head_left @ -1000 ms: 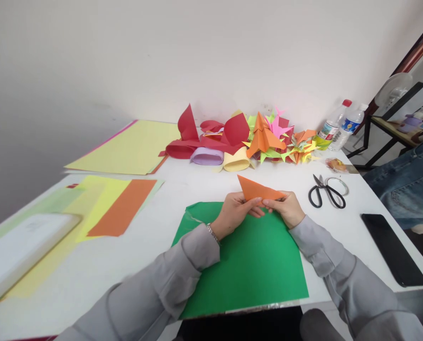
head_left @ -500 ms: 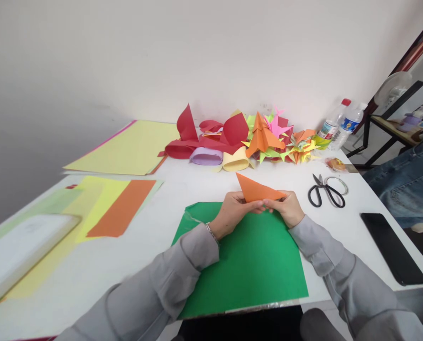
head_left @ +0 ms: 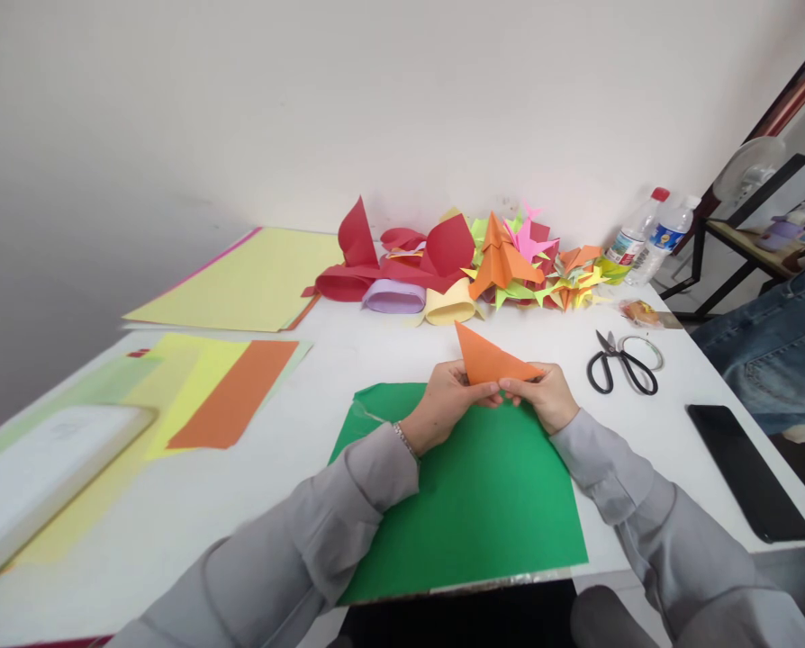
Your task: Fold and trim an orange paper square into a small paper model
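An orange sheet of paper folded into a triangle point(head_left: 493, 357) is held up between my two hands, its tall corner pointing up on the left. My left hand point(head_left: 447, 402) grips its lower left part, the thumb in front and the fingers behind. At the lower right edge my right hand point(head_left: 541, 393) pinches it the same way, thumb in front. The two thumb tips nearly meet at the bottom fold. Below the hands lies a green sheet point(head_left: 483, 504) at the table's front edge.
Folded paper shapes point(head_left: 501, 261) are heaped along the wall. Black-handled scissors point(head_left: 622, 364), a tape roll point(head_left: 651, 349) and a black phone point(head_left: 746, 472) lie on the right. Paper strips point(head_left: 237, 396) and a white box point(head_left: 58, 477) are on the left. Bottles point(head_left: 665, 236) stand at the back right.
The folded orange paper is tipped slightly more upright, its top corner a little higher and to the right. Both hands keep hold of it, almost in the same place.
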Tool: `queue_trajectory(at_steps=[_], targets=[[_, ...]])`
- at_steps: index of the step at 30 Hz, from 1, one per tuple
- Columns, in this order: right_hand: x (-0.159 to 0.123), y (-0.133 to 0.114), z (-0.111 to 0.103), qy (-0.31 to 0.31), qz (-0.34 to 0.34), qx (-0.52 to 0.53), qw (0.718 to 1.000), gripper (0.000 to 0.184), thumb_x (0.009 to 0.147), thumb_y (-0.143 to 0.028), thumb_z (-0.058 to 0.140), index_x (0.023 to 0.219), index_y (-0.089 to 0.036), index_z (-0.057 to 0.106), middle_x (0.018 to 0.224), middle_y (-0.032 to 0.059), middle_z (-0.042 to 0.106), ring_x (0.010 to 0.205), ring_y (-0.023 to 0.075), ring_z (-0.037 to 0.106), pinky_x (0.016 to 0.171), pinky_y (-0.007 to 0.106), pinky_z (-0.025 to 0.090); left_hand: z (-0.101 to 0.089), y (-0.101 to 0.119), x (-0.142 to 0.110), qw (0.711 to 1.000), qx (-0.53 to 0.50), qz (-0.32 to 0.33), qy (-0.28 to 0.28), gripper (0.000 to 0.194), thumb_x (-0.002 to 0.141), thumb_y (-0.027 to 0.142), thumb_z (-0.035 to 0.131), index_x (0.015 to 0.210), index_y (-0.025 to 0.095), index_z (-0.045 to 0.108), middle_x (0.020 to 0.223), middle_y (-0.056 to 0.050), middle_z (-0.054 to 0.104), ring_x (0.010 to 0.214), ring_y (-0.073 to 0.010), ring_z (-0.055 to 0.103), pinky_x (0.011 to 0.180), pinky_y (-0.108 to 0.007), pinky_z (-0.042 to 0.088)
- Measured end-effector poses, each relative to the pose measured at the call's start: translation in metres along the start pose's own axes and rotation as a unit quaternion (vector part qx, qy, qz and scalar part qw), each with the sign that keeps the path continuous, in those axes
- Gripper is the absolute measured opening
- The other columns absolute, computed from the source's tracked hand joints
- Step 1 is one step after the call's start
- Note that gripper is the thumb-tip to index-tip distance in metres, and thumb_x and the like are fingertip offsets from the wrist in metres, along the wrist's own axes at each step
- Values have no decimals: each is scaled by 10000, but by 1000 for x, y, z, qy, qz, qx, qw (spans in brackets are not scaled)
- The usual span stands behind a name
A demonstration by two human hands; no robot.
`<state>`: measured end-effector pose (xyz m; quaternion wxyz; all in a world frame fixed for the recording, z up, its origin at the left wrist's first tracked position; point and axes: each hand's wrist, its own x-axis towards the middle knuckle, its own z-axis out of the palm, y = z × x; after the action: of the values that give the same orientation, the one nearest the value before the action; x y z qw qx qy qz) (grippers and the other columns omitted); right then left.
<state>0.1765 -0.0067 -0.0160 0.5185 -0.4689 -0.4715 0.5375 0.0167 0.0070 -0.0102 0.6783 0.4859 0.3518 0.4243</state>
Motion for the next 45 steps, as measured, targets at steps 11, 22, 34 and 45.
queue_trajectory(at_steps=[11, 22, 34, 45], targets=[[2, 2, -1, 28, 27, 43, 998, 216, 486, -262, 849, 564, -146, 685, 468, -13, 625, 371, 78, 485, 381, 202, 364, 2, 1, 0, 998, -11, -33, 49, 354, 507, 279, 842, 776, 98, 700, 702, -60, 722, 520, -131, 624, 525, -246, 530], [5, -2, -1, 53, 68, 80, 993, 288, 476, -343, 857, 474, -129, 664, 443, 22, 625, 349, 63, 464, 361, 195, 347, -1, 0, 1, 997, -46, -54, 14, 355, 547, 285, 839, 819, 102, 701, 832, -90, 743, 700, -184, 697, 629, -256, 570], [10, 0, -6, 47, 48, 140, 988, 383, 581, -485, 787, 503, -131, 663, 501, 77, 668, 387, 102, 519, 406, 224, 436, -1, 2, 1, 994, -86, -71, 14, 351, 563, 245, 829, 821, 75, 663, 772, -88, 732, 808, -210, 704, 673, -244, 560], [11, -1, -7, 56, 24, 146, 987, 440, 629, -542, 746, 517, -138, 611, 484, 76, 651, 384, 119, 532, 421, 244, 446, 0, 0, 0, 995, -62, -58, 46, 337, 523, 269, 849, 713, 89, 637, 660, -56, 710, 644, -179, 696, 595, -242, 556]])
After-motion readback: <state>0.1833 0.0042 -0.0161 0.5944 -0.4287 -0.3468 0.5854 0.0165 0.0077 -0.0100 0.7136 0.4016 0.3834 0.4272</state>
